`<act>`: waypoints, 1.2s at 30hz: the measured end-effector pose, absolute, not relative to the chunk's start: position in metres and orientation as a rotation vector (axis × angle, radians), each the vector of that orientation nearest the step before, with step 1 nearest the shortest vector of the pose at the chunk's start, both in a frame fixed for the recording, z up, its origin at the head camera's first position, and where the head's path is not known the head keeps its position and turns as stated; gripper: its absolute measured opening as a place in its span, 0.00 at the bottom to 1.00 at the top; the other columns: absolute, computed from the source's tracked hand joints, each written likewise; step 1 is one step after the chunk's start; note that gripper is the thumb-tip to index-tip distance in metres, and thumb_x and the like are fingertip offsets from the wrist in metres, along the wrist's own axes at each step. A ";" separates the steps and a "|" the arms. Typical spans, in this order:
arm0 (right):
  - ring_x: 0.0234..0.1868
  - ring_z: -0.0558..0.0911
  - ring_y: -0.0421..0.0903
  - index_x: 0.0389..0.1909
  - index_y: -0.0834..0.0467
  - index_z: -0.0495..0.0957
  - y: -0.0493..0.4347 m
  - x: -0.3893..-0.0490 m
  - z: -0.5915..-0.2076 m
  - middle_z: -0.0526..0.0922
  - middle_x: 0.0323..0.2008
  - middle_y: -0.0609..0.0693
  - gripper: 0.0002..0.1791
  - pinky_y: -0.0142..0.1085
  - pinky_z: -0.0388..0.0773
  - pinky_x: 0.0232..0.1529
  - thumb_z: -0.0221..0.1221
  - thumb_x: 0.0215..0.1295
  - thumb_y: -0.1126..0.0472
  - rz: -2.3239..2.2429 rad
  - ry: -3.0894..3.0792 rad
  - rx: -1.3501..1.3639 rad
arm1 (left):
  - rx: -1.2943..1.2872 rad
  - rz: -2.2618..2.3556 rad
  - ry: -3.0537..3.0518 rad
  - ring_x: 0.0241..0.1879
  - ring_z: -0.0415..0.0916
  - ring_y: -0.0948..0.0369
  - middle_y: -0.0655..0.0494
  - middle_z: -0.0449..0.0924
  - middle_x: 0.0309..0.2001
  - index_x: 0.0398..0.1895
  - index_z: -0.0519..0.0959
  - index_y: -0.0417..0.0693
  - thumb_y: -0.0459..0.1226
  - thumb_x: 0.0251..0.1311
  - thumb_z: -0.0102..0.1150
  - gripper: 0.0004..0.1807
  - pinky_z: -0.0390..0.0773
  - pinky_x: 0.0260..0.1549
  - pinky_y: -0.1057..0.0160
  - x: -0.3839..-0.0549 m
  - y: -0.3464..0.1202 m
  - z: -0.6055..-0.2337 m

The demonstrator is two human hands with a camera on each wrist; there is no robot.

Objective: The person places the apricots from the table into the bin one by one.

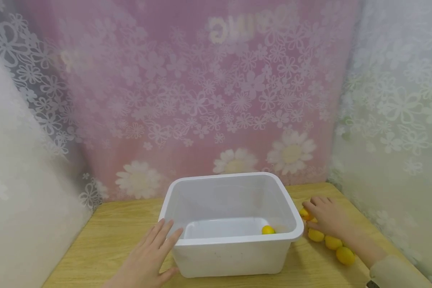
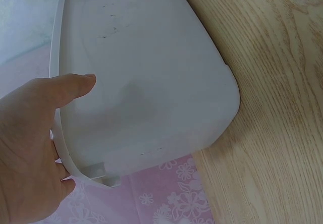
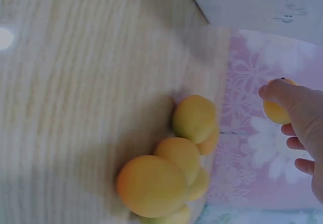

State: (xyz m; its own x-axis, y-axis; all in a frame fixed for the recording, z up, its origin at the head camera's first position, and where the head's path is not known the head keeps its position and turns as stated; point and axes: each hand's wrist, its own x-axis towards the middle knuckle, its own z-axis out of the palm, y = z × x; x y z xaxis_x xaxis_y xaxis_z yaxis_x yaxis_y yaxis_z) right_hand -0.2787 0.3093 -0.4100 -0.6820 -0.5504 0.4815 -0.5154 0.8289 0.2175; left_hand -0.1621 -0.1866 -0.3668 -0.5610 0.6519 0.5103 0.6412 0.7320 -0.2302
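A white plastic tub (image 1: 230,258) stands on the wooden table, with one yellow citrus fruit (image 1: 268,230) inside near its front right. At its front left corner, my left hand (image 1: 147,250) holds the rim; the left wrist view shows the thumb (image 2: 75,89) over the outer wall and the other fingers beyond the rim. My right hand (image 1: 327,216) is to the right of the tub, above a row of citrus fruits (image 1: 333,242). Between its thumb and fingers it grips one yellow-orange citrus fruit (image 3: 276,110), apart from the row in the right wrist view.
Several fruits (image 3: 151,186) lie close together on the table (image 1: 115,236), right of the tub. A pink flowered sheet (image 1: 201,100) hangs behind the table. Pale flowered sheets close in the left and right (image 1: 392,140) sides.
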 end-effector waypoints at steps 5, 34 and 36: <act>0.34 0.71 0.53 0.38 0.56 0.74 0.307 -0.277 -0.384 0.69 0.29 0.47 0.22 0.51 0.69 0.38 0.71 0.42 0.55 -0.086 -2.552 0.760 | -0.963 0.030 -2.364 0.60 0.63 0.42 0.39 0.65 0.62 0.65 0.62 0.44 0.54 0.38 0.68 0.49 0.39 0.67 0.63 -0.161 -0.187 -0.366; 0.36 0.73 0.52 0.42 0.57 0.78 0.259 -0.297 -0.292 0.74 0.33 0.51 0.21 0.47 0.72 0.34 0.68 0.46 0.53 0.000 -2.424 0.800 | -0.951 0.010 -2.430 0.62 0.60 0.43 0.39 0.62 0.64 0.67 0.60 0.46 0.53 0.42 0.67 0.48 0.57 0.62 0.52 -0.160 -0.187 -0.365; 0.37 0.73 0.53 0.44 0.57 0.78 0.252 -0.299 -0.289 0.74 0.35 0.52 0.22 0.49 0.70 0.38 0.67 0.48 0.52 -0.007 -2.481 0.779 | -0.946 0.007 -2.428 0.63 0.60 0.43 0.40 0.63 0.64 0.67 0.61 0.46 0.53 0.42 0.67 0.48 0.55 0.63 0.54 -0.160 -0.187 -0.364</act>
